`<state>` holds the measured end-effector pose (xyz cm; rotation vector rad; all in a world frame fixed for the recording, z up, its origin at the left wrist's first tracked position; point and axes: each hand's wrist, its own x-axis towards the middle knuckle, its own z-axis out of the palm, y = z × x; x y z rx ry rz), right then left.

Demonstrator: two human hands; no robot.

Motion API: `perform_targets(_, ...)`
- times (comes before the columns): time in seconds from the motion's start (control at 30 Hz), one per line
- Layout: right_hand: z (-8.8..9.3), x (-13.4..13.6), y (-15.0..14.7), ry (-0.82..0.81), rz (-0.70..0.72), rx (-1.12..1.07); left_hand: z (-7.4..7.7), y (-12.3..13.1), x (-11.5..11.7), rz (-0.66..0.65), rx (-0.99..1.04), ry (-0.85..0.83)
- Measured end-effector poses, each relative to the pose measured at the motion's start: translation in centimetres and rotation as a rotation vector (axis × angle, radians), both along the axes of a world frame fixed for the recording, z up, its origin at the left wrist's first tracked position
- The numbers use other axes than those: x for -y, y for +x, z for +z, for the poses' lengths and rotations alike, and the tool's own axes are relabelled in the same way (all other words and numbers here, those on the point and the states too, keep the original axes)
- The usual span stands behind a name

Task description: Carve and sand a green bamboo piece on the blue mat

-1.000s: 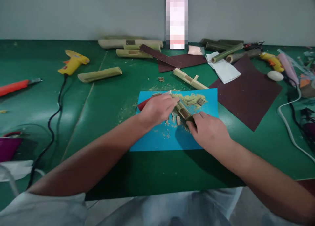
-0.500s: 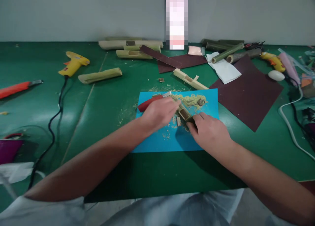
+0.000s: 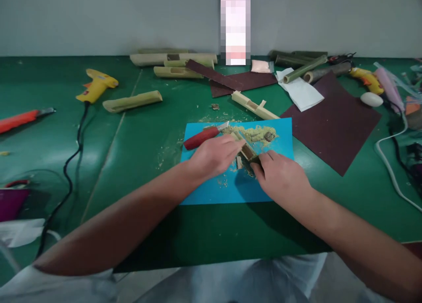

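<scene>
A short bamboo tube (image 3: pixel 249 151) with a rectangular slot cut in its upper side lies slanted over a blue sheet (image 3: pixel 198 193). My right hand (image 3: pixel 281 173) is closed around its near end. My left hand (image 3: pixel 216 157) is pinched, its fingertips against the tube beside the slot; whatever is between them is hidden. Just beyond my left hand lies a red-handled knife (image 3: pixel 201 138), its blade pointing right. Pale shavings (image 3: pixel 257 133) are heaped behind the tube, and small chips (image 3: pixel 239 163) lie near it.
A slotted bamboo strip (image 3: pixel 253 105) lies behind the sheet. Dark brown sandpaper-like sheets (image 3: pixel 336 131) and a white paper (image 3: pixel 301 92) are at right. Yellow glue gun (image 3: pixel 97 85) with a cord and a bamboo piece (image 3: pixel 133 101) are at left. Several bamboo pieces (image 3: pixel 178 72) line the wall.
My left fingertips have shifted slightly right and toward me along the bamboo tube, from its far end to the slot. My right hand keeps its hold in place.
</scene>
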<state>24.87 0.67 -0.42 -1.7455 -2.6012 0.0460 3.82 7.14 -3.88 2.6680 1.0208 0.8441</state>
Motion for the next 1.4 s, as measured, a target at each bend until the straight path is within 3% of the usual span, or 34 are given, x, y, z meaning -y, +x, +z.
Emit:
perform_targets(0.13,-0.02,0.04,-0.02,0.004,-0.013,0.003,-0.13,0.12,-0.07,0.057,0.004,0.018)
perform_targets(0.47,-0.17,0.06,0.04,0.029,-0.006,-0.005,-0.43,0.08,0.34,-0.018,-0.078,0.054)
perform_targets(0.57,-0.31,0.17,0.12,0.051,0.006,0.003,-0.50,0.13,0.32,0.043,-0.051,0.083)
perform_targets(0.87,0.05,0.43,0.07,0.094,-0.003,0.056,-0.41,0.15,0.10,0.012,-0.017,0.018)
perform_targets(1.4,-0.11,0.26,0.01,0.111,0.006,0.064,-0.24,0.22,0.30,0.019,-0.024,0.085)
